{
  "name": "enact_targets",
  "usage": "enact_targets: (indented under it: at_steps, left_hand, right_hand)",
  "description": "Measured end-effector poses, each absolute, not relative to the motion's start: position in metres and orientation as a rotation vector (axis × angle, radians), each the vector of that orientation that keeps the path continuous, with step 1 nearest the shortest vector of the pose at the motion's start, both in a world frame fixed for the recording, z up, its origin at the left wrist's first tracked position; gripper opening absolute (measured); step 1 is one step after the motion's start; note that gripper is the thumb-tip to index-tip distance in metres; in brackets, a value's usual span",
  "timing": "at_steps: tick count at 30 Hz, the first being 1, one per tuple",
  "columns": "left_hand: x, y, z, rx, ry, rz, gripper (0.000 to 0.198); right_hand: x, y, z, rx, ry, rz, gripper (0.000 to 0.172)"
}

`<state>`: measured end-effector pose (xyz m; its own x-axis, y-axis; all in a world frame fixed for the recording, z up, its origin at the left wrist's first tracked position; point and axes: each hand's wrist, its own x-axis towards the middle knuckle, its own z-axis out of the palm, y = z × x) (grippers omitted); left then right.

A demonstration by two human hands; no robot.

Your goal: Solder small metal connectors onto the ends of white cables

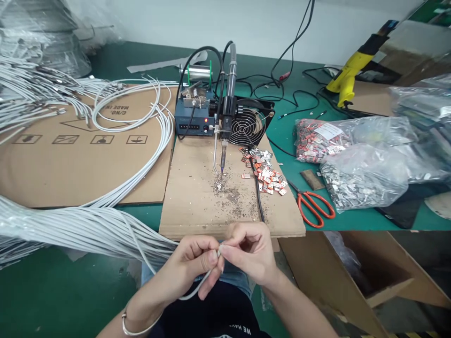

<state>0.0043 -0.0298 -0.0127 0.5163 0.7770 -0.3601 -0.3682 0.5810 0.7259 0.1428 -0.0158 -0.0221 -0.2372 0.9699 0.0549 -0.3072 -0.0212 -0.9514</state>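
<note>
My left hand [197, 263] pinches a light grey cable [193, 295] close to its end, between thumb and fingers. At the cable's tip, my right hand [248, 251] is closed too, its thumb and forefinger meeting there. The very end is hidden under my fingertips. From my left hand the cable loops down and back to the left, where a thick bundle of grey cables [95, 234] lies. Beyond my hands a soldering iron [225, 122] stands tip-down in a holder over a cardboard sheet [197, 202] strewn with dark debris.
A blue soldering station [192, 117], a solder spool [199, 72] and a round fan [248, 126] stand behind. Small orange-and-white connector parts [269, 178] lie right of the iron. Further right are orange-handled scissors [315, 209], bags of metal parts [362, 176] and a yellow heat gun [352, 70].
</note>
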Motion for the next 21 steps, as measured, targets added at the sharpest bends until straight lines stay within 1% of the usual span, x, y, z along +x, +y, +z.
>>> enact_targets:
  at_steps: [2,4,5,7,8,9,10,11,14,15,19,21]
  left_hand:
    - [0.007,-0.031,-0.013,0.618,0.74,0.775,0.035]
    - [0.006,-0.032,-0.012,0.605,0.748,0.796,0.034]
    - [0.005,-0.032,-0.012,0.602,0.754,0.803,0.032]
    - [0.003,-0.034,-0.009,0.603,0.765,0.809,0.03]
    - [0.001,-0.034,-0.009,0.605,0.77,0.801,0.029]
    - [0.0,-0.035,-0.008,0.608,0.776,0.793,0.029]
    - [0.0,-0.035,-0.007,0.612,0.781,0.783,0.03]
    - [-0.001,-0.035,-0.007,0.617,0.788,0.773,0.031]
    - [0.0,-0.034,-0.007,0.654,0.798,0.744,0.033]
    - [0.001,-0.034,-0.007,0.666,0.801,0.734,0.033]
    - [0.001,-0.034,-0.008,0.661,0.787,0.701,0.03]
    - [0.002,-0.034,-0.009,0.614,0.736,0.722,0.027]
  right_hand:
    - [0.134,-0.019,-0.029,-0.83,-1.052,1.509,0.029]
    - [0.134,-0.018,-0.03,-0.819,-1.046,1.527,0.031]
    - [0.137,-0.016,-0.028,-0.818,-1.071,1.555,0.029]
    - [0.149,-0.01,-0.02,-0.837,-1.219,1.644,0.018]
    - [0.155,-0.007,-0.015,-0.86,-1.34,1.69,0.018]
    - [0.162,-0.004,-0.01,-0.887,-1.473,1.711,0.028]
    - [0.167,-0.001,-0.004,-0.913,-1.599,1.703,0.035]
    - [0.171,0.001,0.001,-0.929,-1.697,1.668,0.035]
    - [0.175,0.004,0.013,-0.933,-1.841,1.525,0.009]
    - [0.175,0.005,0.015,-0.928,-1.863,1.488,0.008]
    - [0.174,0.007,0.018,-0.859,-1.946,1.423,0.011]
    - [0.171,0.004,0.014,-0.816,-1.877,1.41,0.013]
